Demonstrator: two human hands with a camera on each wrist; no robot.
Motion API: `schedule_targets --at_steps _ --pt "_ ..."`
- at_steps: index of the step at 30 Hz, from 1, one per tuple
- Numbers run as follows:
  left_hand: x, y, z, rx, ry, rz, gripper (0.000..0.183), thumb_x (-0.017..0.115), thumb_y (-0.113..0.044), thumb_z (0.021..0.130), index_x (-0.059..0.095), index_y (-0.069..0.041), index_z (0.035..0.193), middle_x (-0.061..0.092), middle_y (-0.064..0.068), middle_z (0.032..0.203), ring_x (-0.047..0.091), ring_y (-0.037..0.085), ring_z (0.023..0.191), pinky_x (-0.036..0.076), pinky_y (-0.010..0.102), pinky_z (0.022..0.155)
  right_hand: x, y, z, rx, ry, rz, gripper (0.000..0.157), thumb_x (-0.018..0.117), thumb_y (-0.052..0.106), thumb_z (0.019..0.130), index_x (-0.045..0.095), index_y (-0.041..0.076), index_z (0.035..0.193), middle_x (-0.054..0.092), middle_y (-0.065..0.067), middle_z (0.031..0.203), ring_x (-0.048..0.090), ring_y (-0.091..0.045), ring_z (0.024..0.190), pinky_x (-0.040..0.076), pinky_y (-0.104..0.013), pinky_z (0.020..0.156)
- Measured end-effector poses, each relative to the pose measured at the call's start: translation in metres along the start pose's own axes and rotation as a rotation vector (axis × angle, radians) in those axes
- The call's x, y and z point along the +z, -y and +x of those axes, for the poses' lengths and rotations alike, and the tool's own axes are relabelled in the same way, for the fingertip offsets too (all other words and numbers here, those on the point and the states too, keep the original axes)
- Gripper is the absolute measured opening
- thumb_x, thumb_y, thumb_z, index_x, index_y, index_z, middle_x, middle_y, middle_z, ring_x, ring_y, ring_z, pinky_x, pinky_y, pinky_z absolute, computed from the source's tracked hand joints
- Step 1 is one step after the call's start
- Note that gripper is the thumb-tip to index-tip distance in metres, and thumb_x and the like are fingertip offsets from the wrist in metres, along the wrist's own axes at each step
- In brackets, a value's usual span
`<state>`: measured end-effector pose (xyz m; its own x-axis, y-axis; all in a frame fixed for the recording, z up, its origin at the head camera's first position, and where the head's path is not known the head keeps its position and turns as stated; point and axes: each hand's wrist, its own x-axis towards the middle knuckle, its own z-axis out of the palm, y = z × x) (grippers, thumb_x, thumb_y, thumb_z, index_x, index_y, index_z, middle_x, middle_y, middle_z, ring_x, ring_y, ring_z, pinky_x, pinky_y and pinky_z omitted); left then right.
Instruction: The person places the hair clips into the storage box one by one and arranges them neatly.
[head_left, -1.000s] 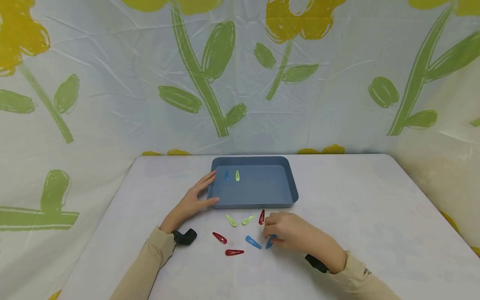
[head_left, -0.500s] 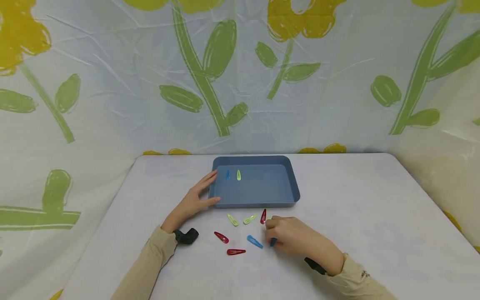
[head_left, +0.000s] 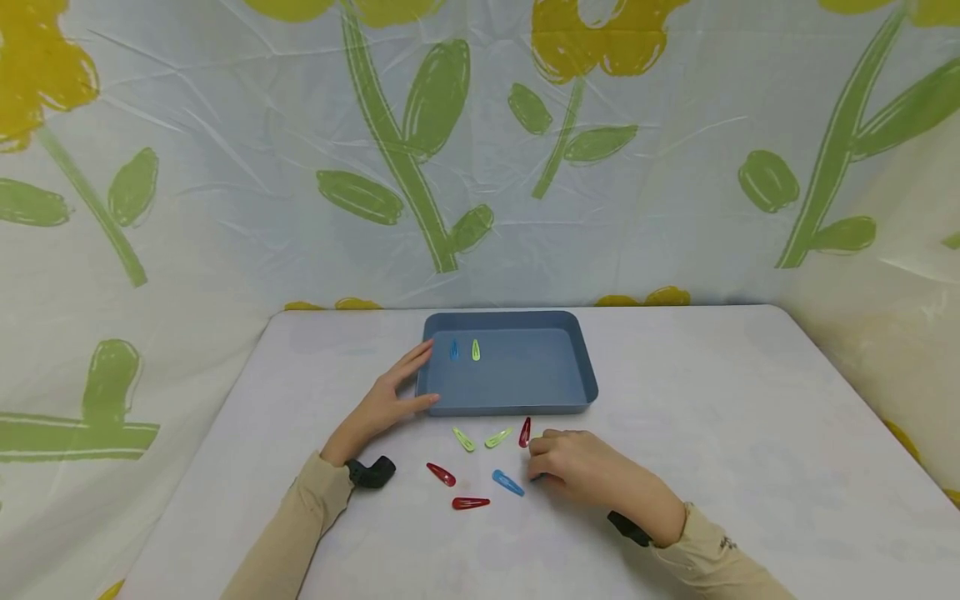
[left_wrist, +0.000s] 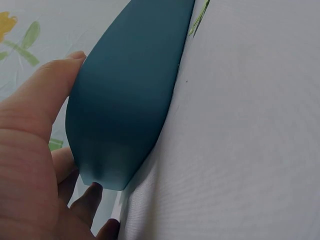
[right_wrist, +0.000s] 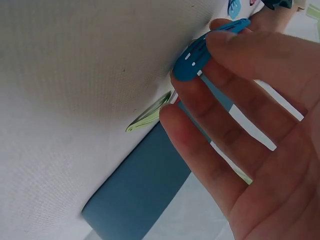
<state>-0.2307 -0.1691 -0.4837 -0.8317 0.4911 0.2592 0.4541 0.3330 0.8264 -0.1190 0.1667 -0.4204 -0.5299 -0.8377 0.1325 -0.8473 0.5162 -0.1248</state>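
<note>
My right hand (head_left: 573, 467) pinches a blue snap hair clip (right_wrist: 192, 55) between thumb and fingers, just above the table; the head view mostly hides this clip. Left of that hand lies another blue hair clip (head_left: 508, 482). Close to its fingertips are a red hair clip (head_left: 525, 432) and a green hair clip (right_wrist: 150, 113), largely covered by the hand in the head view. My left hand (head_left: 392, 400) rests against the left side of a blue-grey tray (head_left: 517, 410), its fingers spread and thumb at the near corner. Inside the tray lie a blue clip (head_left: 454, 349) and a green clip (head_left: 476, 350).
Two green clips (head_left: 463, 439) lie before the tray, with two red clips (head_left: 441, 474) nearer the front. A white cloth covers the table (head_left: 690, 375). Behind it hangs a flower-patterned sheet (head_left: 660, 208).
The right fingers have closed around the blue hair clip, which has tilted and gone mostly out of sight beneath the hand. The left hand and tray stay put.
</note>
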Motion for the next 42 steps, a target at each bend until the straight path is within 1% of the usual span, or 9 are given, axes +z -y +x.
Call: schedule_targets --at_steps 4,9,13,18,21,25,31,39,42 --pt "0.0 0.0 -0.001 0.011 0.001 -0.006 0.08 0.077 -0.021 0.089 0.033 -0.002 0.154 0.022 -0.003 0.164 0.013 0.022 0.151 0.017 0.058 0.117 0.0 -0.001 0.0 -0.01 -0.014 -0.008 0.024 0.078 -0.002 0.078 0.072 0.021 0.082 0.059 0.01 0.081 0.054 -0.008 0.074 0.045 -0.02 0.061" --pt "-0.001 0.001 0.0 -0.003 -0.002 -0.004 0.08 0.077 -0.023 0.089 0.034 -0.005 0.155 0.022 -0.007 0.163 0.012 0.019 0.151 0.016 0.056 0.118 0.001 -0.005 0.001 -0.009 -0.045 -0.007 0.024 0.077 -0.004 0.079 0.074 0.019 0.086 0.063 0.009 0.083 0.058 -0.007 0.076 0.049 -0.021 0.064" --pt "-0.001 0.002 0.0 0.0 -0.003 -0.003 0.08 0.077 -0.022 0.089 0.034 -0.006 0.155 0.023 -0.007 0.163 0.013 0.018 0.151 0.016 0.055 0.118 0.0 -0.009 0.002 0.003 -0.061 0.031 0.023 0.076 -0.005 0.08 0.076 0.016 0.09 0.066 0.007 0.087 0.062 -0.007 0.08 0.053 -0.022 0.069" --pt "0.0 0.0 0.0 0.023 -0.01 0.001 0.079 0.077 -0.014 0.088 0.035 -0.003 0.153 0.023 0.0 0.163 0.014 0.024 0.151 0.016 0.057 0.117 -0.006 -0.016 0.004 0.006 -0.091 0.1 0.022 0.077 -0.005 0.08 0.077 0.012 0.095 0.07 0.004 0.093 0.065 -0.007 0.083 0.055 -0.022 0.072" --pt "0.001 -0.006 0.0 0.022 -0.016 -0.005 0.078 0.076 -0.009 0.088 0.034 0.001 0.153 0.023 0.006 0.163 0.013 0.028 0.151 0.015 0.059 0.117 -0.01 -0.019 0.006 -0.007 -0.135 0.113 0.023 0.077 -0.006 0.08 0.077 0.011 0.095 0.069 0.004 0.092 0.065 -0.008 0.081 0.054 -0.02 0.071" --pt "-0.001 -0.024 -0.002 0.014 -0.011 -0.018 0.077 0.076 -0.007 0.088 0.034 0.003 0.152 0.023 0.013 0.163 0.013 0.033 0.151 0.015 0.06 0.116 -0.017 -0.022 0.008 -0.034 -0.196 0.106 0.023 0.077 -0.006 0.08 0.076 0.012 0.093 0.067 0.006 0.088 0.061 -0.005 0.074 0.051 -0.017 0.064" --pt "-0.005 -0.039 -0.004 -0.007 0.003 -0.027 0.076 0.076 -0.009 0.088 0.035 0.001 0.152 0.023 0.015 0.162 0.014 0.033 0.15 0.016 0.059 0.117 -0.031 -0.025 0.014 -0.022 -0.216 0.104 0.022 0.077 -0.006 0.08 0.076 0.011 0.093 0.068 0.003 0.086 0.058 -0.005 0.069 0.049 -0.017 0.06" --pt "-0.004 -0.037 -0.003 -0.009 0.006 -0.029 0.077 0.076 -0.008 0.088 0.035 0.002 0.152 0.021 0.017 0.162 0.007 0.033 0.152 0.012 0.058 0.118 -0.048 -0.029 0.026 -0.038 -0.29 0.078 0.022 0.078 -0.007 0.08 0.075 0.011 0.092 0.068 0.003 0.086 0.062 -0.007 0.071 0.051 -0.02 0.062" --pt "-0.002 -0.024 -0.001 0.002 0.0 -0.02 0.078 0.076 -0.006 0.088 0.034 0.001 0.152 0.018 0.016 0.163 0.004 0.03 0.152 0.01 0.058 0.118 -0.054 -0.03 0.031 -0.041 -0.313 0.079 0.022 0.078 -0.008 0.079 0.075 0.01 0.092 0.069 0.001 0.087 0.065 -0.008 0.073 0.053 -0.022 0.064"
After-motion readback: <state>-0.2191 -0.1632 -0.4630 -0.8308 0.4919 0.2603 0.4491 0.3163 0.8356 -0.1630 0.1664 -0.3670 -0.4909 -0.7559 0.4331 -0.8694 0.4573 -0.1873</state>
